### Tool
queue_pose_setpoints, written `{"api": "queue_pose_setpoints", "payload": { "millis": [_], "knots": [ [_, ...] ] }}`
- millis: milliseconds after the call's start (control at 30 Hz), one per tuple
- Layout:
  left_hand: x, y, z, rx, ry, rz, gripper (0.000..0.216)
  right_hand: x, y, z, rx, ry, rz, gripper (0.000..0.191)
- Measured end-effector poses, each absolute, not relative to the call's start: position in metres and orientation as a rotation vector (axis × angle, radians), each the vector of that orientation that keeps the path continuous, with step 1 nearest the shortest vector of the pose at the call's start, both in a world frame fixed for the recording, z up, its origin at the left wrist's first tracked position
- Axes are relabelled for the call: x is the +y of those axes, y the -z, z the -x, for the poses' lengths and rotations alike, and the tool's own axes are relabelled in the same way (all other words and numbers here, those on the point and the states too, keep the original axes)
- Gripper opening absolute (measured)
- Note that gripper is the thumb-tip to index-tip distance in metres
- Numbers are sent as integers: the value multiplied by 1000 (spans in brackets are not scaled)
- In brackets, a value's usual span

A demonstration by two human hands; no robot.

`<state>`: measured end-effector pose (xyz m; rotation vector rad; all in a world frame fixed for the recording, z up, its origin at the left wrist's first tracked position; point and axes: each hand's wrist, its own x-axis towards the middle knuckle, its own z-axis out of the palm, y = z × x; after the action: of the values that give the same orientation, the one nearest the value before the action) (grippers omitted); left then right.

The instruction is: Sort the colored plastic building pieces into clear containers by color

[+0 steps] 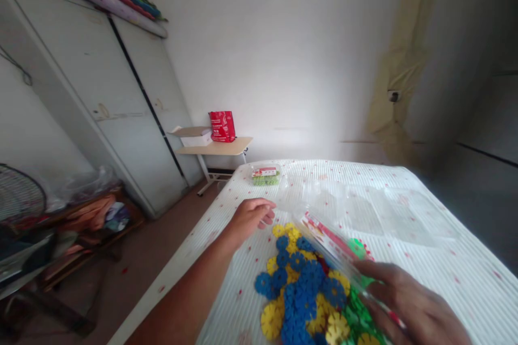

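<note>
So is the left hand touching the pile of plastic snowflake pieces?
Apart. The head view shows the left hand resting on the bedsheet, a strip of sheet visible before the snowflake pieces.

— What's on the bed [404, 215]?
— Snowflake discs [301, 291], blue, yellow, green; right hand [408, 304] grips their clear bag [335, 248].
— The left hand [251, 215]?
— Resting on the sheet, just beside the pile.

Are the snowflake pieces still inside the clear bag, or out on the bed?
Partly out: blue and yellow pieces lie heaped on the bed, while green ones show through the clear bag under the right hand.
</note>
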<state>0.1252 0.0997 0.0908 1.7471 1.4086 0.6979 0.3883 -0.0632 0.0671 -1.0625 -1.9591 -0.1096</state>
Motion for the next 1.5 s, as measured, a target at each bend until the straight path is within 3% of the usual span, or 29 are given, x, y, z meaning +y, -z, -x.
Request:
{"api": "queue_pose_setpoints", "payload": {
  "millis": [133, 267, 400, 500, 567, 700, 933, 1167, 1367, 1500],
  "knots": [
    [54, -117, -74, 1171, -926, -1635, 38, -37, -89, -362, -1940, -384, 1050, 11],
    [19, -125, -30, 1177, -1093, -1744, 56, -3, -100, -314, -1783, -979, 962, 27],
    [-3, -108, 4, 1544, -1036, -1641, 43, 33, -91, -255, -1640, -1455, 824, 35],
    [-12, -83, 27, 1786, -993, -1486, 35, 54, -72, -211, -1522, -1577, 1011, 26],
    [-16, -66, 40, 1829, -1032, -1395, 35, 66, -56, -187, -1551, -1492, 1172, 15],
    [-26, -40, 61, 1993, -1027, -1268, 38, 79, -29, -155, -1774, -1286, 1333, 20],
    [-36, -23, 71, 2390, -684, -1537, 38, 86, -20, -127, -2127, -895, 1279, 23],
    [-43, 4, 66, 2410, -685, -1734, 30, 78, -10, -121, -2420, -564, 1262, 24],
    [-54, 32, 61, 2339, -1097, -1876, 49, 110, -32, -145, -2509, -204, 1351, 22],
    [-62, 51, 52, 2158, -1085, -2205, 68, 168, -56, -186, -2453, 89, 1531, 29]
  ]
}}
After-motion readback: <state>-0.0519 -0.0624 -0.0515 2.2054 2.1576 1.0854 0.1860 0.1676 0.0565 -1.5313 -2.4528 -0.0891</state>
